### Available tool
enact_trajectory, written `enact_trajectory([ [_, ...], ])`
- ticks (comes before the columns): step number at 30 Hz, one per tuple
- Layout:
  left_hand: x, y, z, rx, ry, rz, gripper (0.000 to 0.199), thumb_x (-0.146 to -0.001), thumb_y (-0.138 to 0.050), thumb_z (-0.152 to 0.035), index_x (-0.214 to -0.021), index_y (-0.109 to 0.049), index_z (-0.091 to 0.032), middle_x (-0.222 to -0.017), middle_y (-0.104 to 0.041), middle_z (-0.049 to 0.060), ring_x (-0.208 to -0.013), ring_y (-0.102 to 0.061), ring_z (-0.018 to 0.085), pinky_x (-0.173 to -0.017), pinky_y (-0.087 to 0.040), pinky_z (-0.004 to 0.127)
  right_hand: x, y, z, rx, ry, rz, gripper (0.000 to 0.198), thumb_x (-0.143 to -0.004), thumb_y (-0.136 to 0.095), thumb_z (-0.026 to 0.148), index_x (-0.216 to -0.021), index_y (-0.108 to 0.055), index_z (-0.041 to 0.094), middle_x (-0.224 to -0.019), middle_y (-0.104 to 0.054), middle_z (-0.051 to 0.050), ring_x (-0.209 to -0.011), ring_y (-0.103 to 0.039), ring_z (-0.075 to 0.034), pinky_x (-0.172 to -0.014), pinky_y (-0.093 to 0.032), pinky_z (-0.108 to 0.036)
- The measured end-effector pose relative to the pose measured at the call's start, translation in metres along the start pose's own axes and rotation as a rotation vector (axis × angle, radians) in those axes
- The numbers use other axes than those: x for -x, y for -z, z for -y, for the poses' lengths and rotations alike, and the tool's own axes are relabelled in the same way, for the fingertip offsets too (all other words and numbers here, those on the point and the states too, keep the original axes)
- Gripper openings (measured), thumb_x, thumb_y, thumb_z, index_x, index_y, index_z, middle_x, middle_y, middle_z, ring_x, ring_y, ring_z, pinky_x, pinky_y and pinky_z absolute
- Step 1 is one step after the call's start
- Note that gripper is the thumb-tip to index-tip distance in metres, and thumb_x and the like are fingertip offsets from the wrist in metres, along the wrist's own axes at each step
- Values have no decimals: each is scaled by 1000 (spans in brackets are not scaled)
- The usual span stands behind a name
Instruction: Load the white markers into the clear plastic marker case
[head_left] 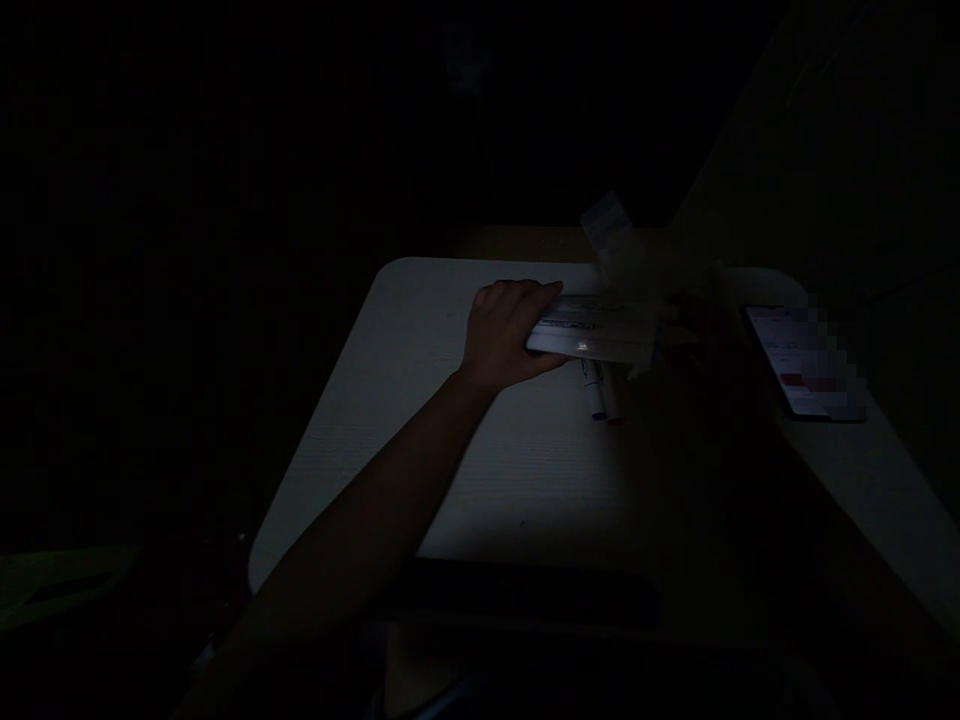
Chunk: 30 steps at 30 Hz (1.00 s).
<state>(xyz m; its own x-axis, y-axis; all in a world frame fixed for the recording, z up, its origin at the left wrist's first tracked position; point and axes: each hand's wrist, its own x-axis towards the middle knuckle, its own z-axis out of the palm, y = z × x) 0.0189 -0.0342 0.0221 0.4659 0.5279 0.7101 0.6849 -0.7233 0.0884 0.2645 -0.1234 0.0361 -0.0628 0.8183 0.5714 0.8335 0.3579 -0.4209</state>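
Observation:
The scene is very dark. My left hand (506,335) is closed around the left end of a pack of white markers (600,335) in clear plastic, above the table. Fingers lie along the top edge and the thumb is underneath. A loose clear plastic flap (609,222) sticks up behind the pack. In deep shadow at the pack's right end is my right hand (694,325); its finger positions cannot be made out. Below the pack, a marker with a blue end (594,392) and a marker with a red end (613,400) lie side by side, their upper parts hidden.
The white table (360,400) has rounded corners and a dark strip (525,590) along its near edge. A lit phone (784,360) lies on the right side. Something green (67,580) shows low at the far left. Darkness hides the surroundings.

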Motion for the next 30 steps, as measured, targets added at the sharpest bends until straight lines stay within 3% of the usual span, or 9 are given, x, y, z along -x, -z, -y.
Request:
enact_trajectory([
  [6,0,-1,1,-11,-34,-42,81,-68,-41,-80,-121,-52,-20,-108,-61,10,-96,-51,25,-82,-34,37,1,-7,-6,-30,32,-36,54,-85,-43,32,-137,-39,21,-135,-47,-10,-122,-50,-20,-86,-55,-35],
  [8,0,-2,1,-7,-46,-63,80,-69,-42,-79,-121,-52,-19,-107,-62,10,-96,-51,24,-81,-34,37,0,-6,-6,-8,28,13,54,-86,-41,33,-139,-35,23,-136,-45,-9,-121,-50,-20,-86,-55,-36],
  [11,0,-2,1,-15,-39,-58,81,-68,-41,-80,-121,-52,-19,-107,-61,10,-96,-51,24,-81,-33,37,0,-2,-4,34,26,96,57,-87,-40,34,-142,-30,23,-139,-41,-9,-124,-47,-21,-93,-52,-41],
  [14,1,-2,1,-20,-34,-51,82,-68,-41,-80,-121,-52,-20,-107,-61,10,-96,-51,24,-82,-33,37,1,-1,1,16,-1,83,57,-88,-37,33,-143,-28,21,-142,-38,-8,-129,-42,-21,-102,-46,-42],
  [18,1,-2,1,-11,-33,-54,82,-68,-41,-80,-122,-52,-20,-108,-61,10,-97,-51,25,-82,-33,37,2,-3,3,-65,-60,158,61,-87,-39,35,-144,-24,22,-147,-31,-6,-134,-36,-21,-103,-46,-42],
  [24,0,-2,1,-5,-4,-56,85,-66,-42,-82,-122,-51,-19,-109,-61,11,-98,-51,25,-84,-34,37,3,-5,-4,-98,-1,202,63,-88,-39,31,-147,-16,25,-151,-22,-2,-139,-26,-19,-115,-31,-42],
  [30,0,-2,2,3,-6,-63,86,-66,-42,-82,-122,-51,-18,-109,-61,11,-98,-52,25,-83,-34,37,4,-5,0,-128,-50,237,64,-89,-39,32,-147,-12,31,-152,-18,2,-140,-24,-16,-113,-36,-38],
])
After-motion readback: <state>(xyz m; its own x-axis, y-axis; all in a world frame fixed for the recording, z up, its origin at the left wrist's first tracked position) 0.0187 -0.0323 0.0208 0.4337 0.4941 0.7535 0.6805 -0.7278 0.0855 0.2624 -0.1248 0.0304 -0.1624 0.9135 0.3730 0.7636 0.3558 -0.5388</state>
